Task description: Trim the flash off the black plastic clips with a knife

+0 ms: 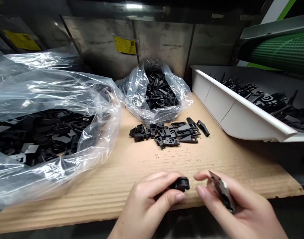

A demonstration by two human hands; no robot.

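Observation:
My left hand (154,199) is closed around a small black plastic part (181,183), whose notched end sticks out between thumb and fingertips. To its right, my right hand (239,205) holds a thin, dark, flat piece (223,192) in the palm, tilted against the fingers. Its thumb and index fingertip are slightly apart, pointing toward the left hand's part. The two hands do not touch. Beyond them, a loose pile of small black plastic parts (167,132) lies on the cardboard sheet (142,162).
A large clear plastic bag (99,86) of black parts stands at the left. Another clear bag (137,89), also filled with black parts, sits at the back middle. On the right is a white bin (231,116) with black pieces. A green roller (283,49) hangs above it.

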